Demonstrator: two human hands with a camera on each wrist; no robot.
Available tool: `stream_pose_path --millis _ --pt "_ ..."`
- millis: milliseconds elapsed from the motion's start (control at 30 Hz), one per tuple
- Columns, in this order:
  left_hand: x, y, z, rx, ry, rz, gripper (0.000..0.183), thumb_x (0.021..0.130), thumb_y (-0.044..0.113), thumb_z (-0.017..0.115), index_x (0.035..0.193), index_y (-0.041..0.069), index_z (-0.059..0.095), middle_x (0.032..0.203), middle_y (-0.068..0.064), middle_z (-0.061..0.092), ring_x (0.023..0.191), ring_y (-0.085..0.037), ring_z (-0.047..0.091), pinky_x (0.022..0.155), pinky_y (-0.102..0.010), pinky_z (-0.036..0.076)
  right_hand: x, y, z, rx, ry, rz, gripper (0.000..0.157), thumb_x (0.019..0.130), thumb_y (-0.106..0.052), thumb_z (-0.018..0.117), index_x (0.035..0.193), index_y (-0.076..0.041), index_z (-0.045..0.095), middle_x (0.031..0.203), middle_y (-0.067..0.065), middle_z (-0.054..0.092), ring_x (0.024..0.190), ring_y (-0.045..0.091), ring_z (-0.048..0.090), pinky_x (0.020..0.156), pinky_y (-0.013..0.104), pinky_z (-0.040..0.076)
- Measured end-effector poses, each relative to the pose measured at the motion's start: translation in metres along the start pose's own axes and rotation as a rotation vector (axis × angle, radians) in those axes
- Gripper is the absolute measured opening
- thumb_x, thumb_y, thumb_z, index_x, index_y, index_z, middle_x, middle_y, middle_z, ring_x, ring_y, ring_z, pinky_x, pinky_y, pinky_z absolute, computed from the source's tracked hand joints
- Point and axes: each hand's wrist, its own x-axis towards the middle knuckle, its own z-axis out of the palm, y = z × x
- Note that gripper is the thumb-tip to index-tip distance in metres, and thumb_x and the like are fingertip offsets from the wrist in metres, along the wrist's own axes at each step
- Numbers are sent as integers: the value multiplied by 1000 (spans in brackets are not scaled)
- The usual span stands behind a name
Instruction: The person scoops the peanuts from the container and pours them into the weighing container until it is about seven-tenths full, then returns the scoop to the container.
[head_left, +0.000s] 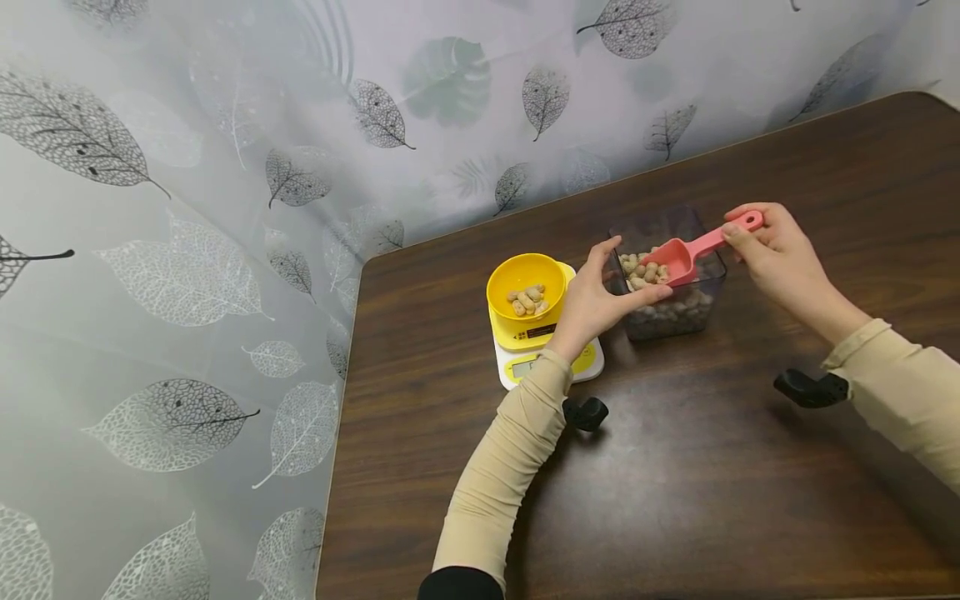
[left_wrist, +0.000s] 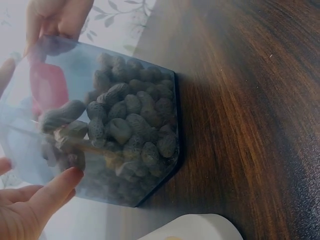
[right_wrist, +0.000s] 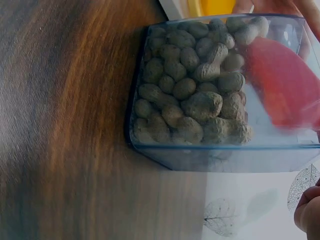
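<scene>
My right hand [head_left: 776, 250] pinches the handle of a pink scoop [head_left: 678, 262], whose bowl dips into a clear plastic container [head_left: 663, 321] of unshelled peanuts [right_wrist: 185, 90]. Peanuts lie at the scoop's mouth. With thumb and fingers spread, my left hand [head_left: 592, 300] holds the container's left side near the rim. In the left wrist view, a fingertip [left_wrist: 72, 175] of this hand lies against the clear wall. Just left of the container, a yellow bowl [head_left: 525, 275] with several peanuts sits on a white and yellow kitchen scale [head_left: 510, 362], partly hidden by my left hand and forearm.
The dark wooden table [head_left: 675, 467] extends in front of the container and to its right. Behind it and to the left hangs a pale leaf-patterned curtain [head_left: 465, 108]. A black wrist device [head_left: 585, 414] shows at the left cuff, another [head_left: 810, 388] at the right.
</scene>
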Motion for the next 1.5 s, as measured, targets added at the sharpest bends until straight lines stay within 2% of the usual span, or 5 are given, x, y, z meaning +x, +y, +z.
stream_pose_path --millis 233,500,933,1200,1500 --pt "0 0 1 -4 5 -3 83 73 51 74 142 38 30 146 6 40 121 -14 53 93 -28 49 -2 1 0 136 -20 38 15 97 -19 46 108 -29 42 94 -10 38 73 2 40 61 7 37" --pt "-1 0 1 1 -1 -1 83 73 51 73 143 37 29 146 4 41 120 -16 54 93 -29 50 -6 2 5 687 -11 64 17 93 -12 54 106 -11 43 91 -2 41 69 5 40 60 11 38" --pt "-3 0 1 -3 -3 1 83 75 48 73 144 37 28 145 7 41 119 -18 56 91 -27 50 -5 5 9 1016 22 98 20 91 -6 54 104 -1 40 85 0 45 66 8 42 60 17 37" --pt "-2 -1 0 7 -4 9 82 75 49 72 143 42 27 145 5 41 119 -19 56 91 -26 50 -5 6 7 988 -2 88 24 91 -8 56 107 1 40 85 0 44 67 9 40 60 18 35" --pt "-1 -1 0 7 -13 12 85 75 48 73 145 34 28 146 4 41 118 -19 57 90 -25 51 -3 7 3 951 -44 140 25 90 -11 57 109 -2 43 89 0 45 68 9 40 60 18 35"
